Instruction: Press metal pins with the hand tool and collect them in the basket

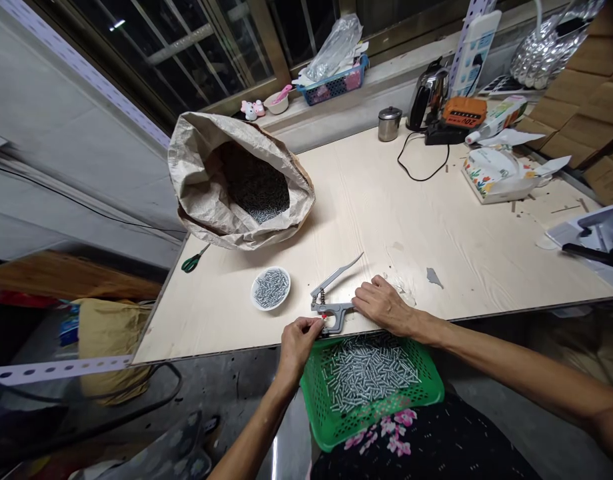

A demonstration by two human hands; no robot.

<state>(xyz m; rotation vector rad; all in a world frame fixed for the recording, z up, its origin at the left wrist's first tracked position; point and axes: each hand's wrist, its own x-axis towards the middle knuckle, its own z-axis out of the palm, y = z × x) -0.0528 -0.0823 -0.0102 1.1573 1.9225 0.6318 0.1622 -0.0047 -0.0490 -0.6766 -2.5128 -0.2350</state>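
Near the table's front edge, grey hand-press pliers (342,313) with a spring and a small red part at the jaw lie on their side. Their upper handle is raised, apart from the lower one. My right hand (384,305) is closed around the end of the lower handle. At the jaw, my left hand (299,343) pinches thumb and fingertips together; whatever is between them is too small to make out. Below the edge, a green basket (314,417) holds many small silver metal pieces (371,373). A white bowl (270,308) of similar small pieces stands left of the pliers.
A large open paper sack (196,160) with metal pieces inside stands at the back left. Green-handled scissors (190,264) lie by the left edge. Along the back right are a metal canister (389,124), a kettle (429,93), a black cord (421,179) and a tissue pack (496,177).
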